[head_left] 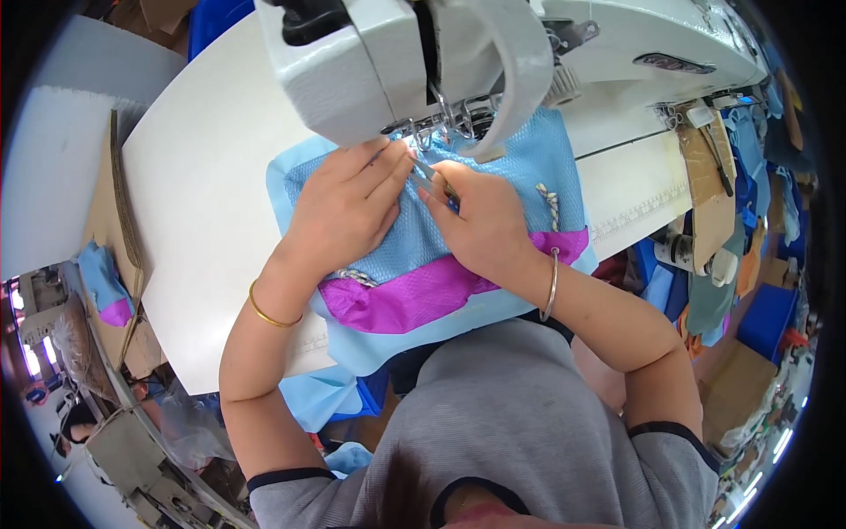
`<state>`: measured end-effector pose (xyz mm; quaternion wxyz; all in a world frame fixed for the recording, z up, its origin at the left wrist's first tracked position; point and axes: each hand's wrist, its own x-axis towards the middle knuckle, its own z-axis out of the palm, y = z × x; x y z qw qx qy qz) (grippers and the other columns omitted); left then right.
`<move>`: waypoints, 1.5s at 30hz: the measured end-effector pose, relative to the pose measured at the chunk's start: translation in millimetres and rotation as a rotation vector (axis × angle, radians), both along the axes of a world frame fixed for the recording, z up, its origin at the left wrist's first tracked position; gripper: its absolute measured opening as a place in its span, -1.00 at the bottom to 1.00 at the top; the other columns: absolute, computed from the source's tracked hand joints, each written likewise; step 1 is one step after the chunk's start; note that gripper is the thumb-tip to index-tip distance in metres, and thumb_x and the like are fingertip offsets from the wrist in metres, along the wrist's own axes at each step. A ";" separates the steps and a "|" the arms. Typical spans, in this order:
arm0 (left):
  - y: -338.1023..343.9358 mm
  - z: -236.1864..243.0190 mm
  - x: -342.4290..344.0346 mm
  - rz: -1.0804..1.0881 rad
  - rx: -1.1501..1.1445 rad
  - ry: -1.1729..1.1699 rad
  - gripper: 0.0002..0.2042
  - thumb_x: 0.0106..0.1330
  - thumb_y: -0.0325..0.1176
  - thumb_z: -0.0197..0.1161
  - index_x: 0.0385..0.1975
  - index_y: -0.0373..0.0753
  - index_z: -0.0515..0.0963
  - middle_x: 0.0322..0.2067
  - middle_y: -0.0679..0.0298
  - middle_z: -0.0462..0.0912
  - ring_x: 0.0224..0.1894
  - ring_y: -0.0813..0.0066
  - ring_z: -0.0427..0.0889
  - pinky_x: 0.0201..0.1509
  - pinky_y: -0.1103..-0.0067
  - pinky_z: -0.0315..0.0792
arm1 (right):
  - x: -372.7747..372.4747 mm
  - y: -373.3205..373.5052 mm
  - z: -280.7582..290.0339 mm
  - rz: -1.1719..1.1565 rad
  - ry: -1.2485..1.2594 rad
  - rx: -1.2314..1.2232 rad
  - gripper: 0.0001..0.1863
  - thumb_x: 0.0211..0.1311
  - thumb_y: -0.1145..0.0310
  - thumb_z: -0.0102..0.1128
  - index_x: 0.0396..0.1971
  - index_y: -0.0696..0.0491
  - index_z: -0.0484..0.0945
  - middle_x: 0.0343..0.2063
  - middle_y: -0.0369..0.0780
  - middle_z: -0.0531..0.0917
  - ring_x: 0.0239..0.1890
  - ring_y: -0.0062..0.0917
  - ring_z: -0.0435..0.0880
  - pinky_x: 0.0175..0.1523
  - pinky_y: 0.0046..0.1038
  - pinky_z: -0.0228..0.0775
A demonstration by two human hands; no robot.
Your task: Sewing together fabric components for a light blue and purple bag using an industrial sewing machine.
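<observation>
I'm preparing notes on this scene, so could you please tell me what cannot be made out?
In the head view:
Metal tool: grip mostly hidden by the right hand.
Blue fabric: part beneath the left hand hidden.
Sewing machine: top cut off by the upper edge.
Blue object at upper left: cut by that edge.

bright, even light washes the white tabletop (203, 194). a small, strong glow hits the blue cloth (419, 234) beneath the sewing machine (330, 97), whose casing shines softly. strip lights (782, 445) glare near right. fisheye bending curves the edges; the rim darkens to black.
</observation>
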<state>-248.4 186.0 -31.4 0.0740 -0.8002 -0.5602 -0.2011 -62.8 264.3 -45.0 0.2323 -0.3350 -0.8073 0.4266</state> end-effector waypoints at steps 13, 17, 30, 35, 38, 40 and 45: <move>-2.2 7.2 -0.2 0.136 -0.088 -0.065 -0.60 0.03 -0.44 0.35 -0.05 -0.21 0.68 -0.03 0.35 0.66 -0.01 0.27 0.55 0.08 0.41 0.43 | -1.1 7.1 9.6 0.065 -0.111 -0.097 -0.91 0.23 0.41 0.22 -0.40 0.11 0.56 -0.53 -0.09 0.63 -0.40 -0.11 0.66 -0.34 -0.14 0.44; -1.7 8.7 5.0 0.139 -0.125 -0.047 -0.63 0.13 -0.30 0.32 -0.04 -0.23 0.68 0.00 0.37 0.64 0.04 0.29 0.51 0.15 0.37 0.36 | 2.4 10.6 13.7 0.136 -0.137 -0.080 -0.90 0.22 0.41 0.25 -0.36 0.11 0.57 -0.52 -0.11 0.64 -0.43 -0.14 0.66 -0.35 -0.18 0.46; -6.0 8.3 12.9 0.192 -0.121 0.077 -0.58 0.23 -0.14 0.37 0.05 -0.18 0.66 0.09 0.38 0.63 0.03 0.23 0.51 0.24 0.29 0.32 | 18.5 38.6 19.6 0.113 -0.311 0.888 -0.90 0.01 0.36 0.29 -0.42 -0.03 0.62 -0.43 -0.31 0.54 -0.41 -0.44 0.60 -0.39 -0.41 0.49; -7.2 10.2 13.8 0.228 -0.172 0.122 -0.54 0.25 -0.14 0.36 0.13 -0.18 0.62 0.16 0.36 0.59 0.11 0.14 0.48 0.19 0.28 0.31 | 11.2 43.3 17.9 0.187 -0.201 0.981 -0.97 -0.07 0.37 0.27 -0.61 -0.09 0.61 -0.55 -0.31 0.55 -0.44 -0.44 0.61 -0.40 -0.42 0.44; -11.8 6.6 17.7 0.225 -0.171 0.115 -0.54 0.25 -0.14 0.36 0.13 -0.19 0.61 0.15 0.34 0.59 0.07 0.14 0.49 0.17 0.28 0.32 | 11.9 35.2 15.9 0.221 -0.283 0.950 -0.96 -0.06 0.37 0.27 -0.62 -0.08 0.63 -0.53 -0.28 0.60 -0.47 -0.42 0.64 -0.39 -0.41 0.46; -7.7 7.2 16.3 0.218 -0.161 0.120 -0.53 0.25 -0.15 0.36 0.13 -0.19 0.61 0.15 0.34 0.59 0.07 0.14 0.49 0.17 0.29 0.33 | 10.7 37.3 17.6 0.228 -0.270 0.948 -0.96 -0.05 0.37 0.28 -0.62 -0.07 0.64 -0.52 -0.26 0.63 -0.48 -0.42 0.66 -0.39 -0.41 0.47; -7.3 3.1 14.9 0.197 -0.102 0.098 -0.58 0.26 -0.15 0.34 0.07 -0.17 0.64 0.10 0.34 0.61 0.02 0.14 0.50 0.16 0.29 0.37 | 8.4 32.9 13.1 0.213 -0.205 0.912 -0.95 -0.01 0.37 0.28 -0.60 -0.05 0.66 -0.52 -0.24 0.66 -0.47 -0.43 0.71 -0.39 -0.41 0.49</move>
